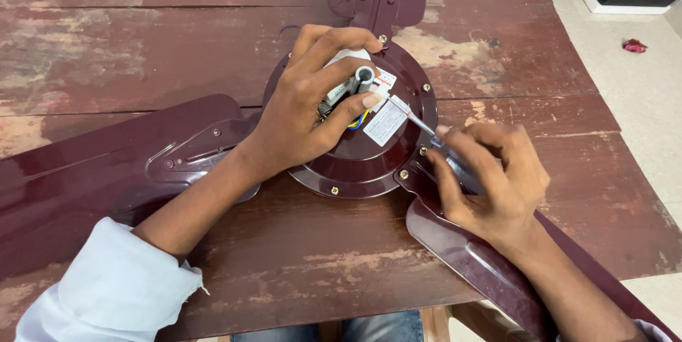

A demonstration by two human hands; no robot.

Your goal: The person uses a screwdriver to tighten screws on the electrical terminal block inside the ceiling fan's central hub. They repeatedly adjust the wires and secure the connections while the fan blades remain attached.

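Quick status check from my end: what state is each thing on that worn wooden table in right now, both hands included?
Maroon ceiling fan motor housing: lying flat on the table, blades attached.
Grey metal centre shaft: gripped by the left hand.
Left hand: closed around the shaft and wiring.
Slim metal-tipped screwdriver: tip at the white label on the housing.
Right hand: closed on the screwdriver handle.
Worn wooden table: paint flaking, bearing the fan.

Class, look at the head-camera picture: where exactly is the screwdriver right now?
The screwdriver is right of centre, held in the right hand, its tip on the maroon fan motor housing beside the white label and the left hand.
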